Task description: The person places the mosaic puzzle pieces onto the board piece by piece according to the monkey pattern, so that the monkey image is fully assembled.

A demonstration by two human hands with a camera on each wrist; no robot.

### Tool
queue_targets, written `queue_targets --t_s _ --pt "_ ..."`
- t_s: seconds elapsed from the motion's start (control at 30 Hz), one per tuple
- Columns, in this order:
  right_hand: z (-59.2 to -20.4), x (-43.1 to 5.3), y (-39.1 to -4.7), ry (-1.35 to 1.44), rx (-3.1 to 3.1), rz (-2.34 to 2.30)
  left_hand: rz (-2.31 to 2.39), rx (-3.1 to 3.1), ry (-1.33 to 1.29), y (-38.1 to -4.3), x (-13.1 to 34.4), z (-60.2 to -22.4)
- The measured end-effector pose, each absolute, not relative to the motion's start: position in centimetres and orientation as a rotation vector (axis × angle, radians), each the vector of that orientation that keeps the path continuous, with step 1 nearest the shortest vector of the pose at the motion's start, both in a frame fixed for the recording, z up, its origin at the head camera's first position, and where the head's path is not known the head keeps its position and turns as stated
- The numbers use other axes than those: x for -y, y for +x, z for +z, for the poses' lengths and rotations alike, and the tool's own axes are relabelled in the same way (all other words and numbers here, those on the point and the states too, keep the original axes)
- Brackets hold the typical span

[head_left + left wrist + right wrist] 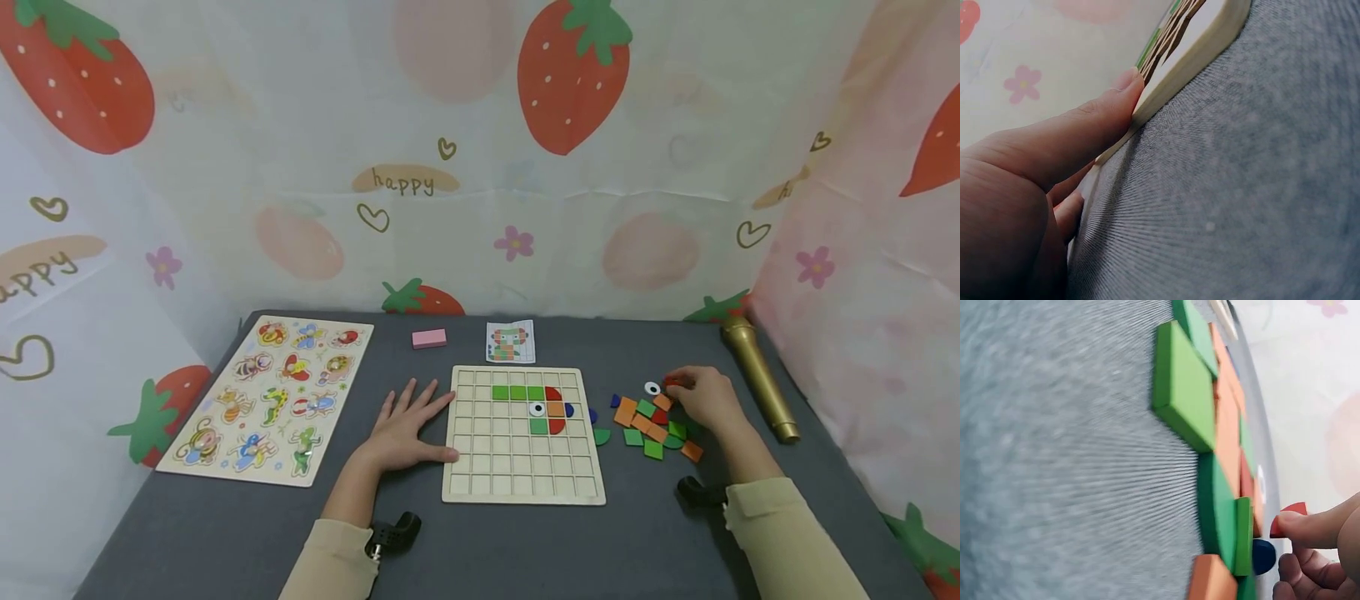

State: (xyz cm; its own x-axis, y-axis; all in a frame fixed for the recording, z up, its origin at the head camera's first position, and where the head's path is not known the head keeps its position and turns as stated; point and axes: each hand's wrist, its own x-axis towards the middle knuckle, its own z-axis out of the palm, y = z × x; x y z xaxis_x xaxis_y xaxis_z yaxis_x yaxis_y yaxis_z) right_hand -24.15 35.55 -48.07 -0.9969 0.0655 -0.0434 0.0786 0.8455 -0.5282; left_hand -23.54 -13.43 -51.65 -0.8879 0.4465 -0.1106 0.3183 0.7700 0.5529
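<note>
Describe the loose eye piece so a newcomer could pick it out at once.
On the dark table, find the pale grid board, then look right to the cluster of small coloured pieces. At the cluster's far edge, beside the right hand, lies the eye piece. It is the only white disc with a dark centre there; its neighbours are orange, green, red or blue.

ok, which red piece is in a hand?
The red piece pinched in the right hand; the other visible red pieces lie on the grid board or in the loose pile.
</note>
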Motion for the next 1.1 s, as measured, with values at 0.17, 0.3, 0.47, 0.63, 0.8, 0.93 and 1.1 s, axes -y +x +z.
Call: queue_targets --t_s 0.17,0.3,0.47,0.63,0.8,0.93,1.1 --pt "-47.2 -35.4 -24.2 0.114 -2.965 -0.925 0.797 -2.724 0.603 -23.5 13.5 -51.7" --pt "-46.5 -35.2 -24.1 0.077 -2.97 -0.967 0.801 -2.724 0.606 -23.5 13.6 -51.8" --pt "-45.4 -34.4 -23.8 0.015 -2.979 -1.039 0.795 -2.72 0.604 -23.5 13.6 -51.8" --pt "-44.4 -33.2 -23.6 -0.016 -2.97 -1.098 0.78 -2.728 0.608 -23.5 13.5 -51.6" --pt "-44.2 -31.7 -23.7 -0.07 -2.925 -1.132 0.78 -2.729 0.605 -23.5 13.5 -51.5" --pt "-44.5 -30.6 -23.9 -0.1 -2.917 -1.14 0.783 -2.727 0.616 -23.5 13.5 -51.5" --pt "-44.8 -29.2 -24.3 -0.123 -2.894 -1.15 0.786 -2.727 0.615 -23.5 13.5 -51.7"
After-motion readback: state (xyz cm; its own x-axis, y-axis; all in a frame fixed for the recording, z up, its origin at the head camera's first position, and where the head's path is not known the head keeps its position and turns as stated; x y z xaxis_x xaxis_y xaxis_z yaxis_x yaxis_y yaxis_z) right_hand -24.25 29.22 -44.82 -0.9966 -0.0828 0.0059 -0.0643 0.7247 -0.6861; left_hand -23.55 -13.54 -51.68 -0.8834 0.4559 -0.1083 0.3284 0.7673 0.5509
